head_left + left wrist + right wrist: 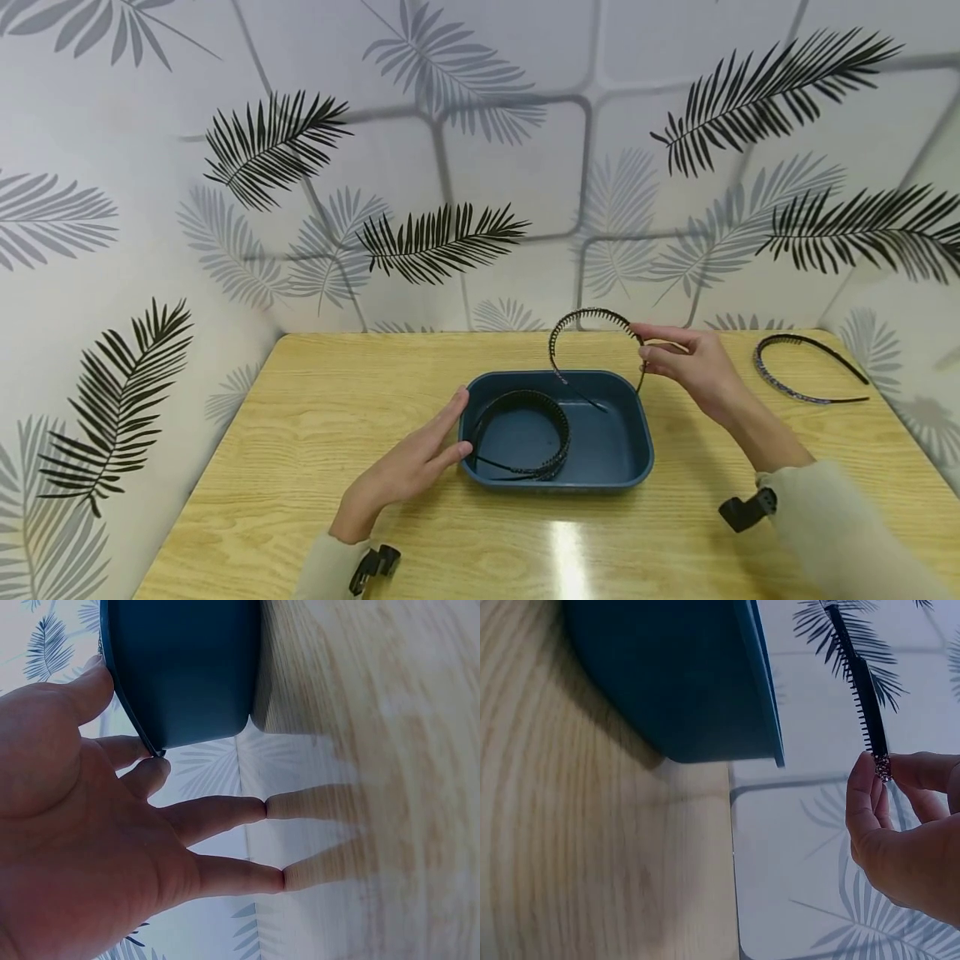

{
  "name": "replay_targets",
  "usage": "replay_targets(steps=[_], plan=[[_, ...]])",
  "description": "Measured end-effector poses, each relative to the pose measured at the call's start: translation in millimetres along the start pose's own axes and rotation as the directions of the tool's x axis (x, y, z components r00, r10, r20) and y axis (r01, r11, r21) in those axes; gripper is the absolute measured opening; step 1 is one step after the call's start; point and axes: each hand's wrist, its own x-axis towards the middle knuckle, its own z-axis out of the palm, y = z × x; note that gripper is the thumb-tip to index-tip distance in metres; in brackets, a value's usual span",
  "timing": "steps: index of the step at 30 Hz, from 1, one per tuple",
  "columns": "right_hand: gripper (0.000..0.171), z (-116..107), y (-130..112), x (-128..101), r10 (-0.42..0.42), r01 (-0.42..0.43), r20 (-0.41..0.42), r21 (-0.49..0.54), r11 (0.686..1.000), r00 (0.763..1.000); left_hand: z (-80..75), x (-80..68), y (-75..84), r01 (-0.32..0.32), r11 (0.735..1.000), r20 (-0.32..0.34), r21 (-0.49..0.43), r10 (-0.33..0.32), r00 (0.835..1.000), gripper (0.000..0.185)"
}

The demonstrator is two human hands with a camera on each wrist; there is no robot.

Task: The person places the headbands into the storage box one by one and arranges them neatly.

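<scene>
The right hand (pixel 690 367) is seen right of centre in the head view, above the far right corner of a blue tray (pixel 637 433); a black toothed headband (pixel 592 315) is pinched between its thumb and fingertips (pixel 866 791) and held upright over the tray's far rim. In the right wrist view the band is shown rising to the upper right of the frame, clear of the tray. The left hand (pixel 416 462) is laid flat against the tray's left wall, fingers straight and slightly spread; nothing is gripped by it. In the left wrist view its thumb is pressed at the tray's rim and two fingertips are set on the wooden table (pixel 300 400). A second headband (pixel 525 433) is lain inside the tray. A third headband (pixel 806 371) is left on the table at the right of the frame, well apart from the tray
</scene>
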Motion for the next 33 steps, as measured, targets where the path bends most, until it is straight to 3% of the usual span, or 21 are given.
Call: replay_targets(steps=[11, 33], plan=[[0.050, 20.9, 3.1, -10.1, 0.061, -0.059, 0.018, -0.075, 0.995, 0.998, 0.3, 0.2, -1.7, 0.001, 1.000, 0.000, 0.008, -0.001, 1.000, 0.073], [0.045, 63.0, 19.3, -20.5, 0.062, -0.056, 0.060, -0.099, 0.993, 0.996, 0.7, 0.7, -0.1, 0.005, 1.000, -0.009, 0.013, -0.005, 1.000, 0.073]])
